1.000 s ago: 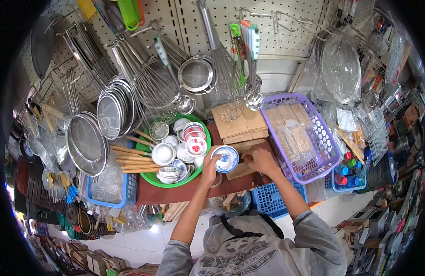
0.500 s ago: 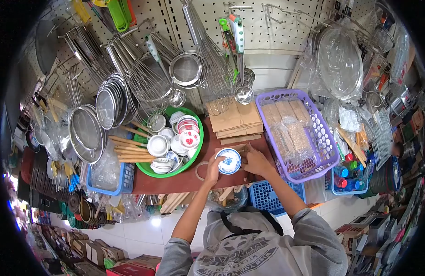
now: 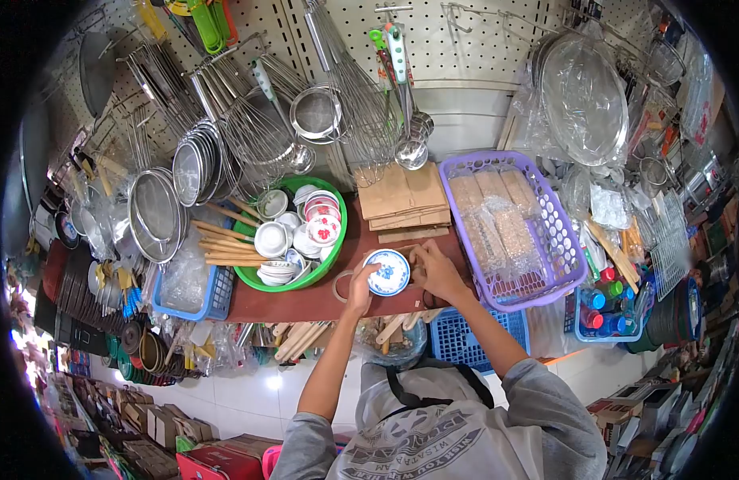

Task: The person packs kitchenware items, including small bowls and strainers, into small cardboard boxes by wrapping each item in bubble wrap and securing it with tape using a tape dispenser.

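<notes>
My left hand [image 3: 359, 290] is closed on the edge of a small white dish [image 3: 388, 274] with a blue flower pattern, thumb over its rim. The dish's patterned face points up at me, above the red-brown tabletop. On the other side of the dish, my right hand [image 3: 440, 274] has its fingers bent around a piece of brown cardboard [image 3: 422, 246], mostly hidden by the fingers. A green basin [image 3: 341, 232] to the left holds several small white bowls [image 3: 272, 240], some with red patterns.
Folded brown cardboard [image 3: 401, 196] is stacked behind my hands. At right, a purple basket [image 3: 573, 240] holds bubble-wrapped packs [image 3: 509, 236]. A tape roll [image 3: 342, 286] lies left of my left hand. Whisks [image 3: 349, 104] and ladles [image 3: 410, 152] hang over the table.
The dish and my left hand have shifted slightly left and away from me. My right hand has drawn slightly apart from the dish. The camera view has shifted a little.
</notes>
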Tool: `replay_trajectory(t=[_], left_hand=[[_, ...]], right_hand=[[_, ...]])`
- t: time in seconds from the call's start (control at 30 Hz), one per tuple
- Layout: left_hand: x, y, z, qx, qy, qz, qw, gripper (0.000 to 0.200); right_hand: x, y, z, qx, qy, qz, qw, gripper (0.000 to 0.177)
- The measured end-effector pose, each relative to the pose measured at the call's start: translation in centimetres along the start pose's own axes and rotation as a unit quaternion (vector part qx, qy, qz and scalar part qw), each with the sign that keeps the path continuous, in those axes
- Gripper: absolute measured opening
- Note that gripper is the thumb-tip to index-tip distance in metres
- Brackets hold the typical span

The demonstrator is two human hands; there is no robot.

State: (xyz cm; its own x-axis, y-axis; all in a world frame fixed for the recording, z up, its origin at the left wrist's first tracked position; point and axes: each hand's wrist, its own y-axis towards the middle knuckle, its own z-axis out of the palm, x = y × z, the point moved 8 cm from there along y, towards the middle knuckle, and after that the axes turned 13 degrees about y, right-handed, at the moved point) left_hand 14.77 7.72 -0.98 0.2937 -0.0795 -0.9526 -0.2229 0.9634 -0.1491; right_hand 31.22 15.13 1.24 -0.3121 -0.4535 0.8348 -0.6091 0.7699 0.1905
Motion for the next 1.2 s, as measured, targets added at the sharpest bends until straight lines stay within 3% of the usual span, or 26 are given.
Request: replay_trajectory(t=[0.2,0.3,0.4,0.5,0.6,0.77,0.97,1.07,1.2], left_hand=[[-1.6,-1.4,-2.4,-0.053,0.025,0.044,0.997,0.035],[-2.5,-2.5,-2.6,-0.072,0.024,0.045,0.996,0.034],[-2.4,-3.3,-3.2,-0.108,0.023,0.025,0.994,0.033],[-1.3,-3.2,-4.0,-0.113,0.027,0.023,0.993,0.032],[0.4,-2.6,-4.9,-0.114,0.015,0.022,0.993,0.032],[1.7,-2.5,-5.2,-0.112,0.031,-0.015,0.993,0.038],[2.9,-1.8,-4.0,-0.028,0.052,-0.007,0.998,0.053],[4.6,-1.4,-4.2,-0.036,0.046,-0.046,0.997,0.043],[5.8,-0.8,-5.0,-0.045,0.092,-0.072,0.992,0.051]], right_hand=[[-0.6,-0.9,-1.1,-0.059,-0.011,0.026,0.998,0.042],[0.8,-1.4,-1.6,-0.098,-0.058,-0.009,0.993,0.048],[0.8,-1.3,-1.3,-0.079,-0.095,-0.046,0.991,0.058],[0.1,-1.1,-0.9,-0.017,-0.093,-0.024,0.995,0.067],[0.7,-1.8,-1.4,-0.036,-0.109,-0.014,0.993,0.073],[-0.6,-2.6,-1.1,-0.013,-0.120,-0.068,0.990,0.071],[-2.8,-2.7,0.2,-0.002,-0.069,-0.085,0.994,0.072],[-3.0,-2.8,0.3,0.001,-0.050,-0.125,0.991,0.071],[-1.2,-2.6,-0.3,0.017,-0.054,-0.118,0.991,0.074]])
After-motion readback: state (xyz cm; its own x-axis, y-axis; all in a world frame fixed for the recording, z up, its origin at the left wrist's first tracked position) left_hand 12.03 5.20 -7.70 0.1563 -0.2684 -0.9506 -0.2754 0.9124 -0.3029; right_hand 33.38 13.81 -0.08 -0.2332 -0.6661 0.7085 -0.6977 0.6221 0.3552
